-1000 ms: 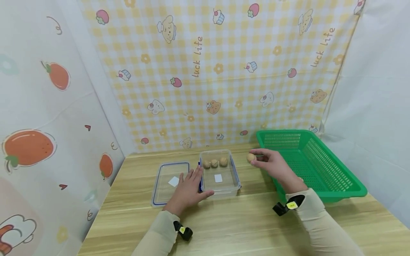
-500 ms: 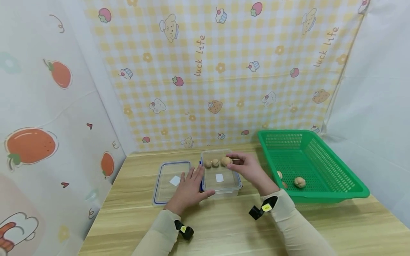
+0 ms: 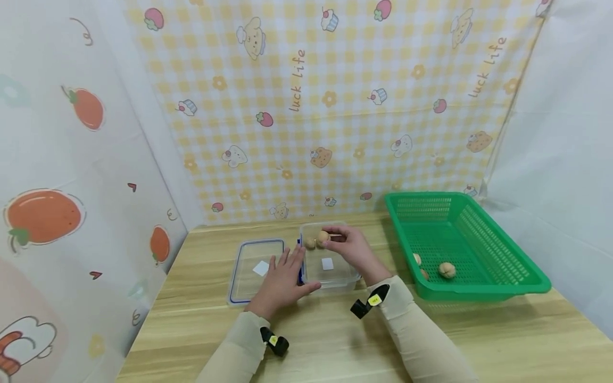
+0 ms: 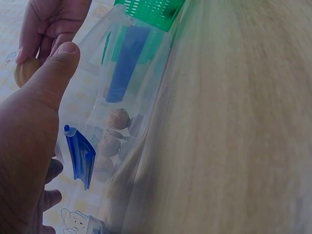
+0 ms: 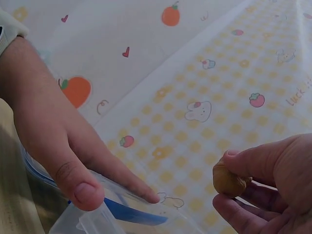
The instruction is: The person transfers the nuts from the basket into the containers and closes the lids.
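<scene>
Between the thumb and fingertips of my right hand [image 3: 353, 250] is a walnut [image 3: 323, 238], held above the clear plastic box [image 3: 335, 285]. The same walnut [image 5: 227, 180] shows plainly in the right wrist view, well up from the box. My left hand [image 3: 281, 283] lies along the box's left side with its fingers straight, by the blue-edged clip. Through the box wall in the left wrist view, several walnuts [image 4: 118, 118] sit in a row at the bottom. From the head view, the right hand and its walnut cover part of that row.
A clear lid with a blue seal [image 3: 249, 258] lies flat left of the box, partly behind the left hand. On the right stands a green basket [image 3: 479, 290] with several walnuts [image 3: 447, 270] near its front left. A patterned curtain [image 3: 330, 127] closes off the back.
My right hand has carried the walnut left from beside the green basket to over the box. The left hand stays at the box's left side.
</scene>
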Motion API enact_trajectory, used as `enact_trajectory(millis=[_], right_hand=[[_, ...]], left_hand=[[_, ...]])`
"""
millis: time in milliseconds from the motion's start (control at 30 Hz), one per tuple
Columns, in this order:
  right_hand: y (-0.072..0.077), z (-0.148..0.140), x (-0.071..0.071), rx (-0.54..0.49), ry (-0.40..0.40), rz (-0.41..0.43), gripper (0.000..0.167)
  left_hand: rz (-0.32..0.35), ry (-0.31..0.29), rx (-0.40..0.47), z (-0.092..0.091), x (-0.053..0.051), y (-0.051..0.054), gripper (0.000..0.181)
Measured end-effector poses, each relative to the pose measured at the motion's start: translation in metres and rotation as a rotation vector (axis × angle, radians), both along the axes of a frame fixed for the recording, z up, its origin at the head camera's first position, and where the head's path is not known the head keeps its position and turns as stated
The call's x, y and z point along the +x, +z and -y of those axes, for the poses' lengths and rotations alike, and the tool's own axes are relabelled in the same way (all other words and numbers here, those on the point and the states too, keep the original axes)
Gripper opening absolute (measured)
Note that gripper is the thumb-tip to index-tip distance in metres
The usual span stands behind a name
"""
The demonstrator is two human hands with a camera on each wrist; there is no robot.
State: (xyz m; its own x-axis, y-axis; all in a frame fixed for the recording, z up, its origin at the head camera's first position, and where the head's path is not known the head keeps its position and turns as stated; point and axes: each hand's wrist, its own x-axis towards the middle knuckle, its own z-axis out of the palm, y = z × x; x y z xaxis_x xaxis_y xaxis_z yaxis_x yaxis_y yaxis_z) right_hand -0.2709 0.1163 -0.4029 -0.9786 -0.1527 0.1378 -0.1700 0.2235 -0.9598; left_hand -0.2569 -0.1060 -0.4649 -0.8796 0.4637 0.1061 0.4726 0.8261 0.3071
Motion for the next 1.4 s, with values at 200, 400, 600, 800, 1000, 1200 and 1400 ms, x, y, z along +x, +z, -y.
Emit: enact_trajectory(millis=[200, 400, 600, 800, 1000, 1200, 1400], right_hand=[[-0.008, 0.010, -0.011, -0.016, -0.002, 0.015, 0.043], [-0.024, 0.018, -0.024, -0.060, 0.005, 0.010, 0.040], [-0.033, 0.025, -0.033, -0.056, 0.013, 0.035, 0.041], [-0.037, 0.027, -0.034, -0.034, -0.022, 0.080, 0.040], [-0.037, 0.026, -0.031, -0.082, -0.022, 0.114, 0.044], [-0.031, 0.025, -0.028, -0.084, -0.020, 0.125, 0.048], [-0.017, 0.024, -0.016, -0.067, -0.016, 0.082, 0.048]], left_hand=[[-0.007, -0.007, -0.002, 0.001, 0.001, -0.001, 0.107], [-0.019, -0.004, -0.002, 0.001, 0.000, 0.000, 0.105], [-0.023, 0.001, -0.008, 0.002, -0.002, 0.000, 0.104], [-0.022, -0.006, -0.015, 0.001, -0.001, 0.000, 0.106], [-0.026, -0.011, -0.001, 0.000, -0.001, 0.000, 0.104], [-0.027, -0.010, 0.014, 0.000, -0.002, -0.002, 0.102], [-0.019, -0.004, 0.015, 0.000, -0.002, 0.000, 0.102]])
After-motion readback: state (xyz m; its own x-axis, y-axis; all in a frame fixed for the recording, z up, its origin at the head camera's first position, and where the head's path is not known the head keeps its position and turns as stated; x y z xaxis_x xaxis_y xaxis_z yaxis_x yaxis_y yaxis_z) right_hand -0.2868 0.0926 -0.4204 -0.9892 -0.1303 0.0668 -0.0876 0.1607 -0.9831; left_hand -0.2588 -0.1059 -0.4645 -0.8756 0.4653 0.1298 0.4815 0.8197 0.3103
